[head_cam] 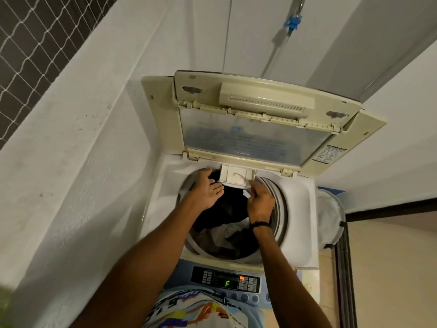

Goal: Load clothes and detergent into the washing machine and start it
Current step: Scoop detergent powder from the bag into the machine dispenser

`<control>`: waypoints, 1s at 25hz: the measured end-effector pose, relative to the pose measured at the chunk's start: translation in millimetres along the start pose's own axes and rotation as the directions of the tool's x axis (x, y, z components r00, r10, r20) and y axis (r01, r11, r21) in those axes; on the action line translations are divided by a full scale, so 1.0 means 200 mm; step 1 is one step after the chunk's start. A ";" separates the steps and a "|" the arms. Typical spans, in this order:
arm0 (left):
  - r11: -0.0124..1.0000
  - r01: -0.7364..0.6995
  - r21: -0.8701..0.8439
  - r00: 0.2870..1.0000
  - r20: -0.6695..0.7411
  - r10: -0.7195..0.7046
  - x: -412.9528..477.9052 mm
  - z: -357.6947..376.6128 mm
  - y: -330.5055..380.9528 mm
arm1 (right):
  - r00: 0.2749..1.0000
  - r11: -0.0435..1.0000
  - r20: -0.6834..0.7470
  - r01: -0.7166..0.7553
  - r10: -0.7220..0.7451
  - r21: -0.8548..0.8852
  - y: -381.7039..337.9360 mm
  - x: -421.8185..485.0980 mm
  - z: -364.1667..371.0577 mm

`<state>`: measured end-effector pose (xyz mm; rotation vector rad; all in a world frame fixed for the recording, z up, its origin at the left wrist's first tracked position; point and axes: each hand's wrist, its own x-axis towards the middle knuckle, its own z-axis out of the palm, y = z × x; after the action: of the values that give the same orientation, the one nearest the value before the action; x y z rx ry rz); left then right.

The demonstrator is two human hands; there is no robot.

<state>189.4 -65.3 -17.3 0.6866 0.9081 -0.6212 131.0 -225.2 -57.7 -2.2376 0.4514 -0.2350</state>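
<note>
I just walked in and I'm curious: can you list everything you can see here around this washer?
washing machine: one, white, centre, against the wall
lid: one, cream with a clear pane, folded up at the back
detergent drawer: one, pale, pulled out at the drum's far rim
clothes: a pile, black and white, inside the drum
control panel: one, dark, near edge, showing a green F
basket: one, white mesh, right of the machine
tap: one, blue, on the wall above
left hand: open, over the drum
right hand: at the drawer, black wristband

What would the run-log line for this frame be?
lid up | clothes in drum | drawer pulled out | right hand at drawer front | left hand open over drum | display lit
</note>
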 end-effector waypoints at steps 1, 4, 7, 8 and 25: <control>1.000 0.005 -0.009 1.000 0.005 -0.005 0.01 0.00 0.00 | 1.000 1.000 0.008 0.020 -0.020 -0.015 0.03 0.00 0.02; 1.000 0.014 -0.021 1.000 0.016 -0.014 0.02 0.02 -0.01 | 0.999 0.999 -0.019 0.034 -0.034 -0.012 0.04 0.02 0.04; 0.999 0.011 -0.032 1.000 0.022 -0.010 0.01 0.02 -0.01 | 0.999 0.999 -0.033 0.031 -0.032 -0.027 0.03 0.05 0.03; 0.999 0.011 -0.037 1.000 0.024 -0.010 0.01 0.02 -0.02 | 0.999 0.999 -0.019 0.032 -0.033 -0.021 0.03 0.06 0.03; 0.837 -0.512 0.195 0.851 -0.018 0.525 -0.60 -0.09 0.08 | 0.837 0.377 0.380 -0.523 0.393 0.764 -0.36 -0.14 -0.07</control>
<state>134.7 -19.1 81.9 1.0824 0.6873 -0.1910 118.4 -181.5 5.7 -1.0534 0.6880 0.0202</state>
